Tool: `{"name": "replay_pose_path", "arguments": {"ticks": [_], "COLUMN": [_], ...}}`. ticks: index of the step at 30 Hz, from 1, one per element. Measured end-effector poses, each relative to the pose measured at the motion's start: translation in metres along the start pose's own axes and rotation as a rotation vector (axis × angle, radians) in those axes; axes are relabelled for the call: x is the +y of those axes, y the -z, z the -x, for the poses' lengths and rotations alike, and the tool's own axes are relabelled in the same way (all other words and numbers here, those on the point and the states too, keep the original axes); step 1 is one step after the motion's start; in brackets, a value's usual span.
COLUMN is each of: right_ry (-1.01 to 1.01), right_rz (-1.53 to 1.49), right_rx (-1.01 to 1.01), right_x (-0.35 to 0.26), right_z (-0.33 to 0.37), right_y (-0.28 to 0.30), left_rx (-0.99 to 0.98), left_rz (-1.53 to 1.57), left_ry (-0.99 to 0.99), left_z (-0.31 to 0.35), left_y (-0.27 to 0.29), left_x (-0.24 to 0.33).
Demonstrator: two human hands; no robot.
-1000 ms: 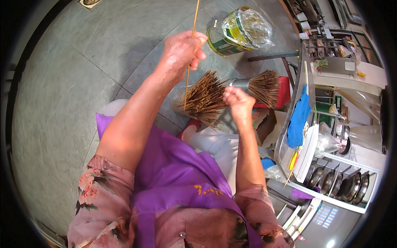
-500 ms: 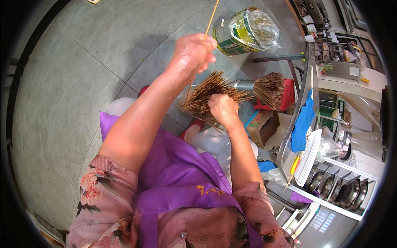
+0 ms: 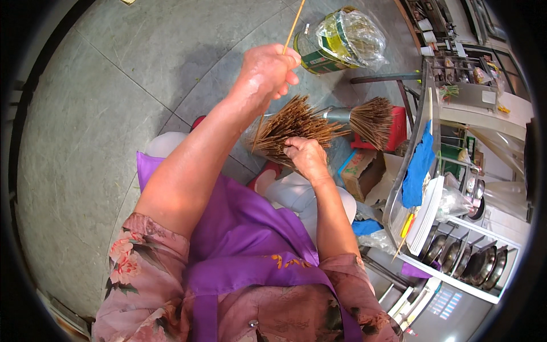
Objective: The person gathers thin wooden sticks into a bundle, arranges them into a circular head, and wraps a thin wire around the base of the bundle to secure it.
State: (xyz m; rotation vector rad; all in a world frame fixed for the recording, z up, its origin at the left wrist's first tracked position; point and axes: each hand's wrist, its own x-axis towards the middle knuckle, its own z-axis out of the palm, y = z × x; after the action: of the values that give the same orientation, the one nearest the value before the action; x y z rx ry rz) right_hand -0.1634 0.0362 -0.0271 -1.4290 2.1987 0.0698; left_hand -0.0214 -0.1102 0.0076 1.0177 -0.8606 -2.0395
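My left hand (image 3: 269, 71) is raised in front of me, closed round a thin yellowish stick (image 3: 294, 25). The stick rises from the top of the fist, and a lower part shows below the hand beside a dense bundle of thin brown sticks (image 3: 290, 122). At the near right edge of that bundle, my right hand (image 3: 309, 158) has its thumb and forefinger bent onto the stick ends. How many sticks lie between those fingers is hidden. A second bundle of brown sticks (image 3: 371, 121) fans out to the right, behind a grey metal cylinder (image 3: 336, 115).
A green and yellow bucket (image 3: 325, 54) with clear plastic over it stands at the far side. A red plastic container (image 3: 397, 125), an open cardboard box (image 3: 360, 171) and a metal-edged table (image 3: 390, 214) with a blue cloth (image 3: 417, 174) are on the right. Grey tiled floor (image 3: 114, 114) spreads left.
My right hand has turned and drawn slightly back, showing more of its thumb and forefinger at the bundle. My left hand keeps the stick with hardly any movement.
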Motion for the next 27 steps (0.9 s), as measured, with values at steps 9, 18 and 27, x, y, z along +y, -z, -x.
{"name": "replay_pose_path", "arguments": {"ticks": [9, 18, 27], "right_ry": [-0.065, -0.008, -0.098], "right_rz": [-0.067, -0.091, -0.162], "right_rx": [0.124, 0.325, 0.279], "right_x": [-0.015, -0.001, -0.001], "right_z": [0.0, 0.004, 0.001], "right_y": [-0.007, -0.028, -0.027], "left_rx": [0.009, -0.002, 0.001], "left_rz": [0.01, -0.005, -0.03], "left_ry": [0.022, 0.033, 0.031], "left_z": [0.001, 0.0, 0.004], "left_y": [-0.001, -0.001, -0.003], "left_x": [0.001, 0.0, 0.001]}}
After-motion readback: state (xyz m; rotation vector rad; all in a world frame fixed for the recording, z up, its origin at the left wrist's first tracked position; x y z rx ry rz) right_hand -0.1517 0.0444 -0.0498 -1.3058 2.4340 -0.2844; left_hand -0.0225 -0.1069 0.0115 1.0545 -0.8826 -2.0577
